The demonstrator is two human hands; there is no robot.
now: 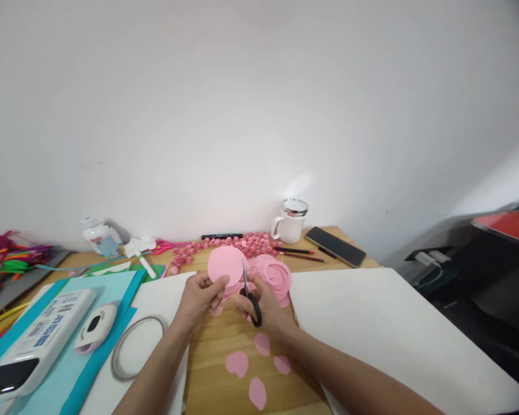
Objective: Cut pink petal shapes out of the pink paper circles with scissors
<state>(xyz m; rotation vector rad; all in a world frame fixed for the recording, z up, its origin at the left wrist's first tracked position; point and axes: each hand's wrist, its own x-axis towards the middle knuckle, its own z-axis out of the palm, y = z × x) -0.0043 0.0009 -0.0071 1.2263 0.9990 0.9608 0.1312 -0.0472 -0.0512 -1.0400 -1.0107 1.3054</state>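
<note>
My left hand (pixel 204 297) pinches a round pink paper disc (pixel 225 265) by its lower edge and holds it up above the table. In my right hand (pixel 266 302) is a pair of scissors (pixel 254 305) with black handles, its blades pointing up at the disc's right edge. Whether the blades are in the paper I cannot tell. Just behind my right hand lies a pile of pink paper rings and discs (pixel 281 276). Small pink paper pieces (pixel 237 364) are scattered on the bare wood in front of my hands.
Many small pink paper rolls (pixel 255 242) lie along the back by a white mug (pixel 290 222). Pencils (pixel 303 256) and a phone (pixel 336 246) are to the right. White sheets (pixel 372 323) flank the wood; a tape roll (pixel 116 363), bottle (pixel 101 237) and blue paper (pixel 125 282) are left.
</note>
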